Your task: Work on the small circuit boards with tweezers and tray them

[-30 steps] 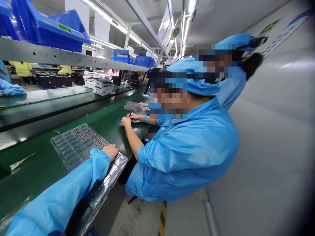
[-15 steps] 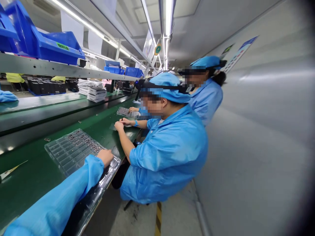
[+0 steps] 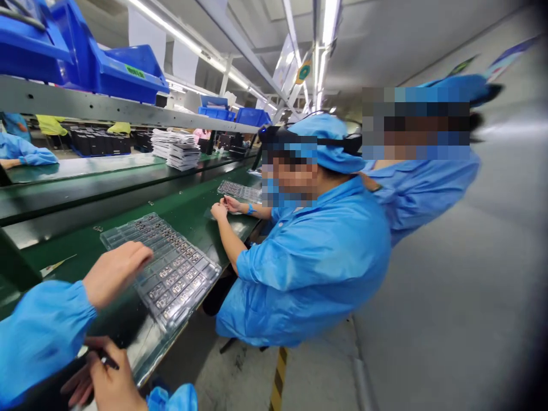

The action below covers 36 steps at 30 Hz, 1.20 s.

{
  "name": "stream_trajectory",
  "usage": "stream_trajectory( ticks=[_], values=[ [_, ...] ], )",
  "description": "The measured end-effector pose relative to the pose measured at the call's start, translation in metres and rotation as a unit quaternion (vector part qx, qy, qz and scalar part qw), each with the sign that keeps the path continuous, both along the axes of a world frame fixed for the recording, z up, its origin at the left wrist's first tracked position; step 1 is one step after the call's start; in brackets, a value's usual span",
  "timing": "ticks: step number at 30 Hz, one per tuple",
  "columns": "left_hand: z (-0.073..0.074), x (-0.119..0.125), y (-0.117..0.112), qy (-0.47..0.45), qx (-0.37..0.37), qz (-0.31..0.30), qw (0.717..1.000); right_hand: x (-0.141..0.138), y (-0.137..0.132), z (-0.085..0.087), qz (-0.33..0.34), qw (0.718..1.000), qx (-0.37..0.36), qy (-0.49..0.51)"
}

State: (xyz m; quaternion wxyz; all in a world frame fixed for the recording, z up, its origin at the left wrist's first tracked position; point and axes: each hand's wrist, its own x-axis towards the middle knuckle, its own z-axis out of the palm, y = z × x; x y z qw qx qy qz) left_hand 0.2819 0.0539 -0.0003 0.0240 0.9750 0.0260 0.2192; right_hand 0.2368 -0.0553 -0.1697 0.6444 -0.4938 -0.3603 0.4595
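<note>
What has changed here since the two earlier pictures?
The left hand drew back from the near right corner of the clear tray to its left side, holding nothing. The right hand came into view below, pinching a thin dark tool. The tray stays on the green bench; the seated co-worker keeps working beside it.

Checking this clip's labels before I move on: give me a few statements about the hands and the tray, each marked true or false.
1. The left hand reaches over the clear tray. True.
2. The right hand is empty. False: it grips a thin dark tool.
3. The tray lies on the green table. True.
4. The bins on the shelf are red. False: they are blue.
</note>
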Motion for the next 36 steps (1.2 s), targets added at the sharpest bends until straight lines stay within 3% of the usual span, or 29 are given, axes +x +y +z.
stream_trajectory(
  ticks=[3,6,8,11,14,20,23,26,29,36],
  values=[
    [-0.020,-0.084,0.003,-0.050,0.021,0.027,0.998,0.001,0.000,0.006,-0.045,0.992,0.005,0.121],
    [-0.057,-0.155,-0.010,-0.095,0.052,0.039,0.993,0.000,-0.006,0.032,-0.059,0.977,0.032,0.201],
    [-0.081,-0.187,-0.023,-0.094,0.056,0.073,0.991,-0.004,-0.010,0.046,-0.042,0.964,0.031,0.262],
    [-0.104,-0.211,-0.042,-0.067,0.044,0.106,0.991,-0.014,-0.010,0.055,-0.012,0.950,0.017,0.312],
    [-0.112,-0.218,-0.051,-0.070,0.034,0.094,0.993,-0.022,-0.006,0.050,-0.007,0.949,-0.006,0.315],
    [-0.110,-0.216,-0.053,-0.080,0.012,0.109,0.991,-0.019,0.000,0.043,-0.030,0.965,-0.032,0.258],
    [-0.105,-0.212,-0.053,-0.125,-0.049,0.177,0.975,-0.014,-0.001,0.045,-0.037,0.987,-0.039,0.154],
    [-0.100,-0.206,-0.052,-0.120,-0.240,0.270,0.925,-0.012,-0.005,0.044,-0.024,0.997,-0.059,0.050],
    [-0.097,-0.201,-0.048,-0.080,-0.418,0.299,0.854,-0.014,-0.008,0.040,0.009,0.997,-0.081,-0.015],
    [-0.102,-0.200,-0.047,-0.057,-0.555,0.286,0.779,-0.019,-0.016,0.031,0.049,0.989,-0.093,-0.107]
  ],
)
